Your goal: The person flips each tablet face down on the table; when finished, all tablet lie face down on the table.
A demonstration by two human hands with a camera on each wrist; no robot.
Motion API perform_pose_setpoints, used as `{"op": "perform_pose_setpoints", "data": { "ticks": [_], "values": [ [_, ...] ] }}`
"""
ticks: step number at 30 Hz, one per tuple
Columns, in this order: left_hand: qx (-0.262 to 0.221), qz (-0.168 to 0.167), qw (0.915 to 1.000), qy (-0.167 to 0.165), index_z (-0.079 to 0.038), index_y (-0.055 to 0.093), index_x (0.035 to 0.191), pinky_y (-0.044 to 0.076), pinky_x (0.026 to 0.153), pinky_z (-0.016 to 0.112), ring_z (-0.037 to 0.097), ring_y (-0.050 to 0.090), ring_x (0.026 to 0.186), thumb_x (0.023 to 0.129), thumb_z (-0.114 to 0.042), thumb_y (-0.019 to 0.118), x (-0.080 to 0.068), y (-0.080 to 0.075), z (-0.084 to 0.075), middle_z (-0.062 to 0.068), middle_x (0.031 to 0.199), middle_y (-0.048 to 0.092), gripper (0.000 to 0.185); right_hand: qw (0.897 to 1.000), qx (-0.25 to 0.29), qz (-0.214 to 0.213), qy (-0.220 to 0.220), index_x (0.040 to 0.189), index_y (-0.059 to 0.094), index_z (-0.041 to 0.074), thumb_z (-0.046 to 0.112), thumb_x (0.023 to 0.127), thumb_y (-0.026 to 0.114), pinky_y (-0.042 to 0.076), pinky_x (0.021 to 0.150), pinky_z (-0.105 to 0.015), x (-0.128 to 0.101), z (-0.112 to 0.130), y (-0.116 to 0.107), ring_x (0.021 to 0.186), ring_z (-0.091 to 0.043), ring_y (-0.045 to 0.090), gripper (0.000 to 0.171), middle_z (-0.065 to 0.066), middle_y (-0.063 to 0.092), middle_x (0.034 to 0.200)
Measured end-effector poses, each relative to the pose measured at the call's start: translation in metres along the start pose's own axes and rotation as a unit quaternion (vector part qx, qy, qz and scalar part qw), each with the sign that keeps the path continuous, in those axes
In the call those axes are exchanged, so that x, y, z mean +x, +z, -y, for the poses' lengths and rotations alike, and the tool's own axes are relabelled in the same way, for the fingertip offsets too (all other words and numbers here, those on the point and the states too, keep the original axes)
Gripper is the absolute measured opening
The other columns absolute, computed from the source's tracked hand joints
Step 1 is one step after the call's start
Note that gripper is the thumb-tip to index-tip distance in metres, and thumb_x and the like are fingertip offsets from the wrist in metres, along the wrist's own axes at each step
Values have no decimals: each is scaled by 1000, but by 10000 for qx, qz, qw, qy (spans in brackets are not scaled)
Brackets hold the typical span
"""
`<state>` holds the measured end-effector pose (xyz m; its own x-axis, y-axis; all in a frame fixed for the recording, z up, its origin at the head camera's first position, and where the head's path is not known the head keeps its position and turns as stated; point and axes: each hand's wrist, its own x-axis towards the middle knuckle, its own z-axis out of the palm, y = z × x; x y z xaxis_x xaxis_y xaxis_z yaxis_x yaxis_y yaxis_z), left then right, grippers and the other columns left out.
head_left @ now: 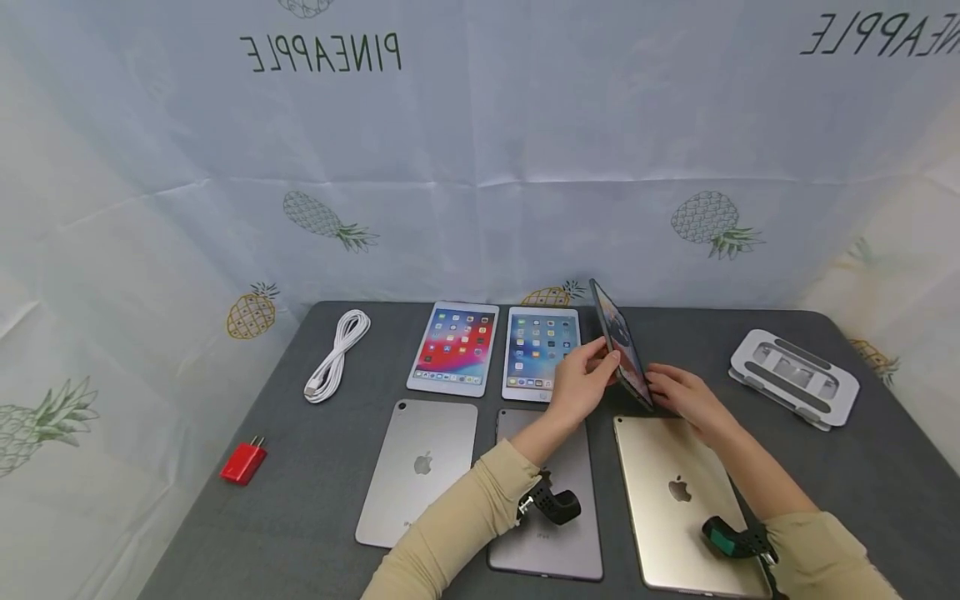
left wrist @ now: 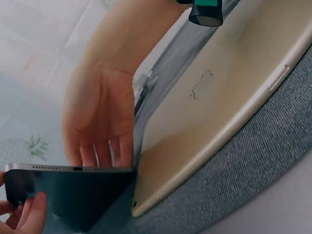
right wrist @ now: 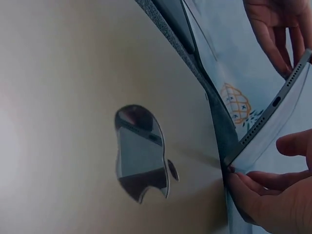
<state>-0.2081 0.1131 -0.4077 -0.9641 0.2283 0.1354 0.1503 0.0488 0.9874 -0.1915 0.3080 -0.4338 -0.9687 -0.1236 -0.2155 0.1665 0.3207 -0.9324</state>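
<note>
A tablet [head_left: 624,337] with its screen lit is tilted up on edge at the back of the table. My left hand [head_left: 579,379] pinches its left edge, thumb on one face and fingers on the other. At the lower right corner, my right hand [head_left: 686,400] touches the tablet with its fingers; in the right wrist view the thumb stands apart from it. A gold tablet [head_left: 660,467] lies face down below the right hand. Under the left forearm lies a grey tablet [head_left: 551,542], partly hidden. The raised tablet's port edge [left wrist: 78,168] shows in the left wrist view.
Two lit white-framed tablets [head_left: 453,348] [head_left: 540,354] lie at the back, left of the raised one. A silver tablet [head_left: 420,467] lies face down in front. A coiled white cable [head_left: 337,357] and red charger [head_left: 243,461] are left; a grey-white folded stand [head_left: 793,379] is right.
</note>
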Motion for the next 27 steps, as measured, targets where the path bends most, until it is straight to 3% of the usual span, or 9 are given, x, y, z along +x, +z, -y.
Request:
{"op": "perform_pose_setpoints", "data": {
  "ticks": [4,7,11,17,27],
  "values": [
    [724,47,9968,333,-6,56,138,51,86,25,12,63,106,99,-29,57,0,1,-6,7,125,62,45,9995,154,266,71,148,15,-14,33,106,37,47,97,-29,4,5,6,135,-44,33,67,-36,24,149],
    [962,45,9945,411,-11,56,138,47,94,26,8,59,111,98,-34,57,2,4,-8,3,126,62,46,9996,-70,251,120,149,18,-12,37,106,35,48,98,-37,8,13,8,135,-46,33,67,-35,26,149],
    [878,13,9950,476,-10,57,137,46,94,25,7,59,111,98,-33,59,3,8,-8,3,127,62,45,9982,-391,-337,-303,151,25,-5,41,106,35,40,102,-54,18,33,4,133,-46,36,65,-31,32,148],
    [696,-59,9963,510,-10,58,136,47,91,23,7,61,109,97,-30,61,3,11,-7,4,125,63,44,9847,-843,-1037,-1118,153,31,10,45,103,40,37,103,-58,43,62,0,134,-41,37,62,-21,35,151],
    [660,4,9969,421,-12,57,138,47,92,23,5,61,107,98,-31,59,3,15,-7,2,128,61,44,9798,-1162,-1109,-1193,155,29,16,39,102,46,33,104,-62,53,75,5,136,-43,35,59,-20,35,152]
  ]
}}
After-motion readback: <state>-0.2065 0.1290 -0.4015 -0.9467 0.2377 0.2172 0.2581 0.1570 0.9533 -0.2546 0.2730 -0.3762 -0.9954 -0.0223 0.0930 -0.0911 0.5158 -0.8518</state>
